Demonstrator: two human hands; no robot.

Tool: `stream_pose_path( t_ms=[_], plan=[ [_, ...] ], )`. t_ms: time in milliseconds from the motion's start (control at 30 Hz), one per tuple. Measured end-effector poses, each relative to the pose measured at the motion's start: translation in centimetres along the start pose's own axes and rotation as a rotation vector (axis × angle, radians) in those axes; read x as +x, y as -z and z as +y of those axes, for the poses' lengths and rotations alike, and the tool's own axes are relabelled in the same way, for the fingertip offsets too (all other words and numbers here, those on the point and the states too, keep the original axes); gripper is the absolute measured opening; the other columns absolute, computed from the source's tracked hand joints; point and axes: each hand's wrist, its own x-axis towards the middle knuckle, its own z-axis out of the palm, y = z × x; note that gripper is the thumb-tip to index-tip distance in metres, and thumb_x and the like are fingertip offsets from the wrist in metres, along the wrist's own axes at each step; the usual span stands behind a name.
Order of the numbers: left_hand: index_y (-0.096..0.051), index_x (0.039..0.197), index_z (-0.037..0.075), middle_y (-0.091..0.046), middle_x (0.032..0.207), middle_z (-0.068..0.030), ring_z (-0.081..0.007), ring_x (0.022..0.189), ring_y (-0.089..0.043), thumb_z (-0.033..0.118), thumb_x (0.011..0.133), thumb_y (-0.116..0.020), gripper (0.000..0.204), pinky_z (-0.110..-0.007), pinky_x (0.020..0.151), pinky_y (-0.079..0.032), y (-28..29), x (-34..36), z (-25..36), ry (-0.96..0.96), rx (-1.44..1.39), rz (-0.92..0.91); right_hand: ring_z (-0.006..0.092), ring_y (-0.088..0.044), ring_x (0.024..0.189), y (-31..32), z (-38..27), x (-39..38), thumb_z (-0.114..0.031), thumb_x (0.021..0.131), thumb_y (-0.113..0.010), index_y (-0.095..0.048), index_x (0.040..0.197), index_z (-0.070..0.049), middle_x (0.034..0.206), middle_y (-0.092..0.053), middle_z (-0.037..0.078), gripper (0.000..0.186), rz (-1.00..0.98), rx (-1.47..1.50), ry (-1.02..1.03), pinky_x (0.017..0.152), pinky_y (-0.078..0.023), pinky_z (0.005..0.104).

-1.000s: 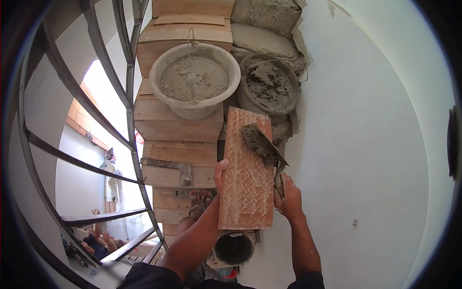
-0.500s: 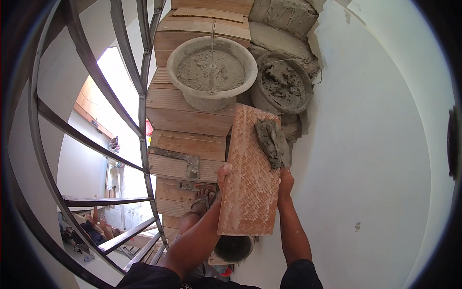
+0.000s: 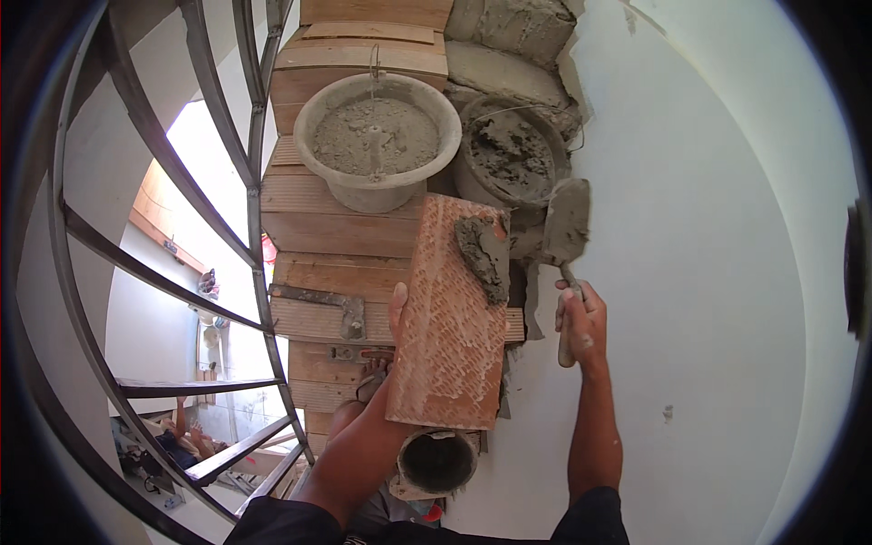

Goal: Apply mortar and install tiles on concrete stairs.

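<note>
A rectangular terracotta tile (image 3: 450, 350) with a ridged back faces up in front of me. My left hand (image 3: 398, 313) grips its left edge, the thumb showing and the other fingers hidden beneath. Grey wet mortar (image 3: 486, 259) lies in a lump on the tile's upper right part. To the right of the tile, my right hand (image 3: 583, 322) is closed round the handle of a trowel (image 3: 568, 222), whose blade is smeared with mortar and points away from me. The blade is apart from the tile, near the wall.
A wide basin (image 3: 377, 195) of dry-looking grey mix and a bucket (image 3: 513, 150) of wet mortar stand on tiled stairs beyond the tile. A metal square (image 3: 350, 313) lies on a step. Metal railing (image 3: 259, 218) runs along the left; a white wall (image 3: 690, 300) is on the right. Another person (image 3: 186, 440) is below, beyond the railing.
The trowel has come off the tile and swung right toward the wall, leaving the mortar lump on the tile. My left hand still holds the tile.
</note>
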Motion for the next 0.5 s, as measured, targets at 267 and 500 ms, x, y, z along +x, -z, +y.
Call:
stream_pose_path(
  t_ms=[267,500],
  plan=[
    [-0.034,0.161,0.004,-0.05,0.151,-0.026,-0.0438,0.131,-0.058,0.062,0.088,-0.069,0.1,-0.063,0.105,-0.053,-1.5,1.0,-1.9,0.114,-0.062,-0.02,0.0115,-0.051,0.051,2.0,-5.1,2.4,-0.049,0.108,-0.059,-0.07,0.103,0.004,0.065,-0.053,0.002,0.054,-0.53,-0.088,-0.214,0.053,-0.048,0.0288],
    [-0.032,0.162,0.005,-0.048,0.153,-0.0268,-0.0455,0.133,-0.057,0.065,0.088,-0.069,0.102,-0.065,0.106,-0.052,-2.9,-1.9,-3.2,0.141,-0.101,-0.003,0.0088,-0.041,0.05,4.4,-4.9,-0.1,-0.046,0.107,-0.061,-0.069,0.092,-0.001,0.061,-0.049,-0.002,0.048,-0.46,-0.294,-0.345,0.051,-0.038,0.0291]
  ],
)
